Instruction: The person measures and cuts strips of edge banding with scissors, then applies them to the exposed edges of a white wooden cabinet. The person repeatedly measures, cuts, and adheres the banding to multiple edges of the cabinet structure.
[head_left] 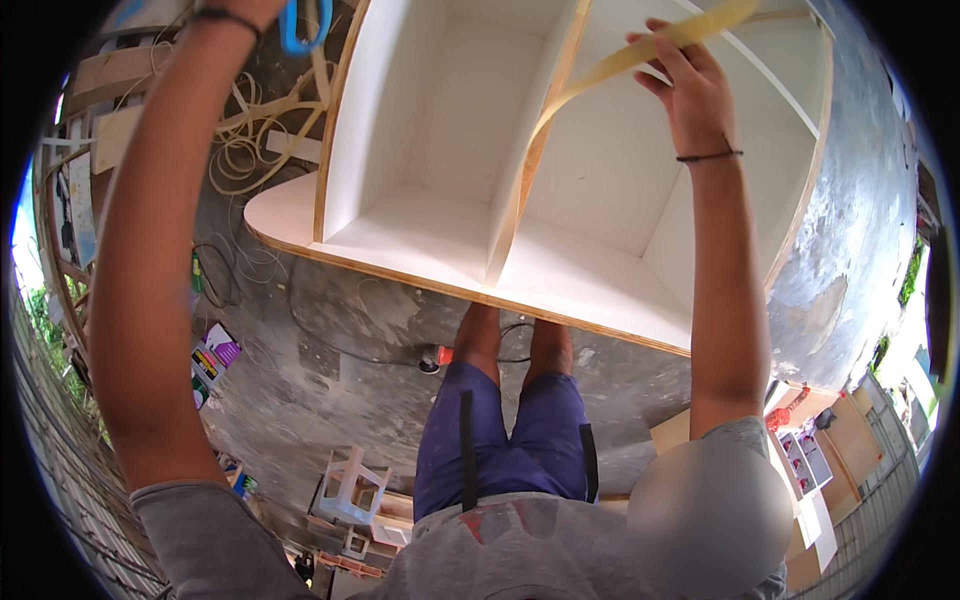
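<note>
My right hand point(690, 85) is closed on a pale yellow, flexible edging strip point(610, 66). The strip curves down from the fingers to the front edge of the upright divider point(528, 170) in a white cabinet point(450, 225). At the upper left, my left hand point(250, 8) is mostly cut off by the picture's edge, so its fingers do not show. Right beside it is a blue looped handle point(305, 28), which looks like part of scissors. Whether the left hand grips that handle cannot be made out.
Loose coils of pale strip point(250, 140) lie left of the cabinet. A red and black power tool point(436, 357) with a cord rests on the grey floor point(330, 400) near my legs. Behind me are a small white stool point(352, 487) and wooden boards point(855, 440).
</note>
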